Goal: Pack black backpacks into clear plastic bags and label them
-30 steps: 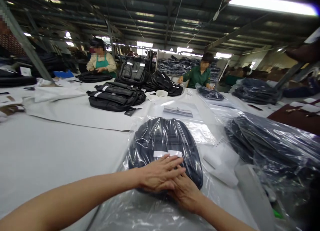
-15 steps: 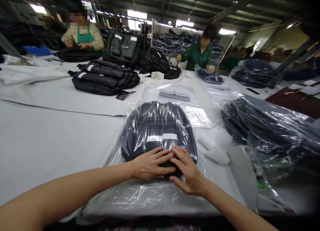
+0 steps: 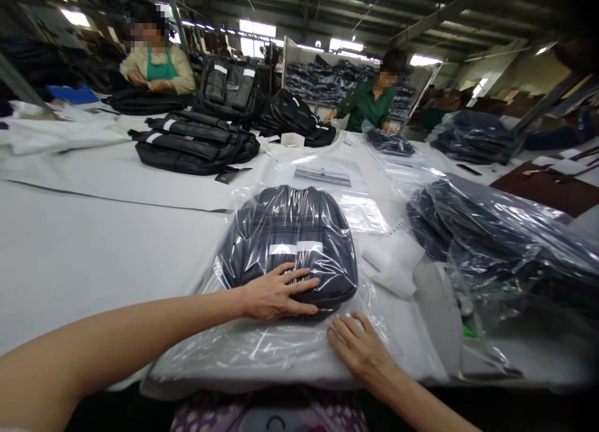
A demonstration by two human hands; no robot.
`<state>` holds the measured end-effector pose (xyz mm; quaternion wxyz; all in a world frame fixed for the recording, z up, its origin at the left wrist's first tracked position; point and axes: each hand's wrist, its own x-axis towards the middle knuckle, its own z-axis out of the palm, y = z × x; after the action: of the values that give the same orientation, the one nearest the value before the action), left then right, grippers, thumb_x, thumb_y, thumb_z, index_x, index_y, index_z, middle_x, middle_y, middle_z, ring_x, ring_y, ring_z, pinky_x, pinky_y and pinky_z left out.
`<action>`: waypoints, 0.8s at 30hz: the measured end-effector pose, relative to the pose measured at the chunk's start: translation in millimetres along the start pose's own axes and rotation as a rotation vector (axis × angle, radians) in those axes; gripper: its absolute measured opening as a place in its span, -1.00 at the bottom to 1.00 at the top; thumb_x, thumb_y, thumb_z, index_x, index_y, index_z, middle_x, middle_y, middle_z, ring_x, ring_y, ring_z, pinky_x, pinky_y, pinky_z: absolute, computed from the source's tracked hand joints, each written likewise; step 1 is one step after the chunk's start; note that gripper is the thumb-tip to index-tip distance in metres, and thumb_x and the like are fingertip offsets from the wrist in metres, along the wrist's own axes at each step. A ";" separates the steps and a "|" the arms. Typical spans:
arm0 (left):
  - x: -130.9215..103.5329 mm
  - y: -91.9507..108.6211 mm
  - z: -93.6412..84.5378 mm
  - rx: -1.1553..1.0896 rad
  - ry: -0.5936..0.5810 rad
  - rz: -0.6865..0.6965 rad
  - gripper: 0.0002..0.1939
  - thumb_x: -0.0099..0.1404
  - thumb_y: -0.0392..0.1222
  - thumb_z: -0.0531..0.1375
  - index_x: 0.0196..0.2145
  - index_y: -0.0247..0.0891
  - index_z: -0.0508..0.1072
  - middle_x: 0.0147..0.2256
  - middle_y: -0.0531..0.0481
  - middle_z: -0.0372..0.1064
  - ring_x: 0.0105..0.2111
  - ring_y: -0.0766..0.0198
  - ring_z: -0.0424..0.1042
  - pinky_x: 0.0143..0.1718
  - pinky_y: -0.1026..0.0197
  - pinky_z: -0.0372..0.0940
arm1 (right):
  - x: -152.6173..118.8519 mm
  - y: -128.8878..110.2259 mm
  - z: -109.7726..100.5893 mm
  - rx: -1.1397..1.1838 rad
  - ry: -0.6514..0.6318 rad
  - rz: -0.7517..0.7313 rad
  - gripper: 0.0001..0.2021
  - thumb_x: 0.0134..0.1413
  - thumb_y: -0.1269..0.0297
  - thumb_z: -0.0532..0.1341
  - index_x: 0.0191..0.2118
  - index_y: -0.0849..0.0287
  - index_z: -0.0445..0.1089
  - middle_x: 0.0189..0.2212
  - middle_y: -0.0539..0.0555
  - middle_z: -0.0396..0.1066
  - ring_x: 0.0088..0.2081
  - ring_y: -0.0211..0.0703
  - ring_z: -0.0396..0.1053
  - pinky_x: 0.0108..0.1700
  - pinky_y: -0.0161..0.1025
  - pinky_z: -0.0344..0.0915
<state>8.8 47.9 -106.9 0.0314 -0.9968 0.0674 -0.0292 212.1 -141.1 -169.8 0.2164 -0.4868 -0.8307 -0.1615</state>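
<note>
A dark backpack (image 3: 299, 223) lies inside a clear plastic bag (image 3: 234, 357) at the front middle of the white table. My left hand (image 3: 278, 293) rests on the lower part of the backpack, over the plastic, with its fingers spread. Off the backpack's lower right corner, my right hand (image 3: 360, 348) is on the loose plastic near the table edge. Its fingers are bent and close together; whether plastic is pinched under them cannot be made out. Two white strips cross the front of the backpack.
Dark bagged goods (image 3: 496, 232) lie at the right beside crumpled white paper (image 3: 395, 257). Black backpacks (image 3: 187, 142) are stacked at the back left. A brown bag (image 3: 547, 182) is far right. Two people (image 3: 161, 70) work across the table.
My right hand has left the backpack and moved down and toward me onto the loose plastic, its fingers now bent. My left hand stays on the backpack. The view has shifted slightly.
</note>
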 end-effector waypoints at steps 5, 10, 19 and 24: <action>0.1 1.7 1.2 0.001 0.026 -0.018 -0.58 0.33 -0.09 0.04 0.14 0.17 0.16 0.28 -0.07 -0.12 0.21 -0.11 0.00 0.11 -0.21 -0.02 | -1.3 1.2 -12.9 0.069 0.057 -0.027 -0.74 0.16 0.53 -0.02 -0.13 0.37 0.37 -0.30 0.19 0.42 -0.22 -0.09 0.30 -0.03 -0.03 0.20; 0.1 1.3 1.6 0.011 0.019 -0.020 -0.59 0.35 -0.07 0.02 0.14 0.18 0.16 0.27 -0.08 -0.11 0.21 -0.10 -0.01 0.12 -0.20 -0.03 | -3.4 2.3 -16.4 0.113 0.001 -0.034 -0.64 0.05 0.50 0.02 -0.01 0.38 0.31 -0.29 0.20 0.40 -0.22 -0.06 0.31 0.00 0.08 0.17; 1.0 2.7 1.4 0.013 0.040 -0.019 -0.60 0.34 -0.06 0.04 0.13 0.15 0.19 0.27 -0.09 -0.09 0.20 -0.10 0.02 0.11 -0.20 -0.01 | -16.1 2.7 -15.9 0.026 0.062 -0.048 -0.58 0.05 0.52 -0.01 -0.01 0.10 0.34 -0.10 0.21 0.37 -0.01 0.02 0.26 0.17 0.29 -0.14; 1.7 1.7 1.4 -0.020 0.045 -0.025 -0.57 0.32 -0.05 0.07 0.13 0.17 0.18 0.27 -0.04 -0.09 0.20 -0.08 0.01 0.13 -0.18 -0.04 | -9.1 0.9 -15.4 -0.070 0.112 -0.038 -0.66 0.16 0.55 -0.04 -0.07 0.23 0.39 -0.16 0.18 0.44 -0.08 -0.06 0.32 0.20 0.16 -0.11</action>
<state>10.3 46.1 -108.4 0.0196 -0.9969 0.0559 -0.0514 219.9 -154.7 -161.4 0.2423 -0.4683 -0.8203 -0.2216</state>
